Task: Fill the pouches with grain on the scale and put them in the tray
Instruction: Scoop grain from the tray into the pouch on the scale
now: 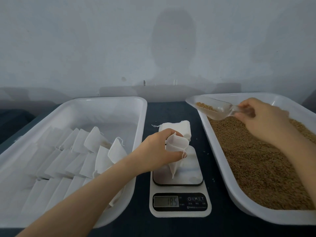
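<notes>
The scale [180,205] is hemmed between the pouch tray [140,127] and grain tray [218,151], pouch stack [172,127] behind; narrow table [211,168] strips flank it.

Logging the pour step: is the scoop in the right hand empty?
No: the clear scoop gripped by the right hand carries brown grain in its front end.

The left tray [109,100] and right tray [219,158] are smooth, glossy white plastic. The scale [179,214] has a white plastic body and a shiny, mirror-like plate. The pouches [68,161] and the pouch [176,151] look like thin, matt white cloth or paper. The scoop [220,110] is clear, smooth plastic. The grain [256,161] is brown, matt and rough. The table [171,108] cover is dark and matt.
</notes>
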Demonstrator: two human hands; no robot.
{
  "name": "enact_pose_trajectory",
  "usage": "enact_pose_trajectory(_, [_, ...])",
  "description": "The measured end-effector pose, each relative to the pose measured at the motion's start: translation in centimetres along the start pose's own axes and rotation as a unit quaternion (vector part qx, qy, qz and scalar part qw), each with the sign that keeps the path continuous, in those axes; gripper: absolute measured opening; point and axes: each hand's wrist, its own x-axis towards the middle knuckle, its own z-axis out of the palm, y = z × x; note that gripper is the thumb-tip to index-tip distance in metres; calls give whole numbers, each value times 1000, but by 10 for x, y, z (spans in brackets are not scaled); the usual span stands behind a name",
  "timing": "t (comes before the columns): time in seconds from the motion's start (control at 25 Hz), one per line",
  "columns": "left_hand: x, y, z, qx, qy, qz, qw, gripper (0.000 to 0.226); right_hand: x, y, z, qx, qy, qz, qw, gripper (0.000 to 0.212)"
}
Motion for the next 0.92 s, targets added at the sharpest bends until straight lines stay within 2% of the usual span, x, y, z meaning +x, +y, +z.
enact_pose_trajectory(0.16, [1, 2, 0, 2, -8, -11, 1000, 48, -7, -10, -6, 61, 17, -114, 991, 24])
enact_pose_trajectory(0.28, [1, 2, 0, 5, -11, -12, 1000, 50, -10, -10, -13, 61, 5, -166, 984, 22])
enact_pose_trajectory(0.64, [2, 1, 0, 15, -12, -14, 1000, 45, -8, -3, -18, 37, 40, -216, 975, 27])
enact_pose_trajectory(0.76, [3, 1, 1, 9, -14, -15, 1000, 52, -7, -3, -22, 31, 52, -234, 970, 27])
enact_pose_trajectory(0.92, [3, 1, 0, 4, -12, -11, 1000, 52, -2, -7, -31, -6, 35, -248, 968, 23])
